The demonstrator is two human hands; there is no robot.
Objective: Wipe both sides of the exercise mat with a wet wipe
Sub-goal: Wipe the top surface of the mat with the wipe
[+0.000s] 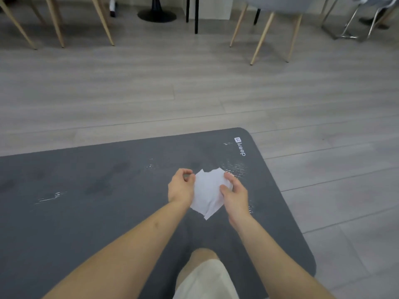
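Observation:
A dark grey exercise mat point(97, 212) lies flat on the floor, printed "keep" near its far right corner. Wet streaks glisten on it to the right of my hands and at the left. I hold a white wet wipe point(208, 194) above the mat between both hands. My left hand point(181, 186) pinches its left edge with curled fingers. My right hand point(234, 193) grips its right side, thumb over the sheet. The wipe hangs folded, its lower tip pointing down.
The mat's right end stops at about point(280, 190), with grey plank floor point(194, 87) beyond. Wooden chair legs point(262, 37) and a black table base point(157, 15) stand at the back. My knee in light shorts point(205, 277) rests on the mat.

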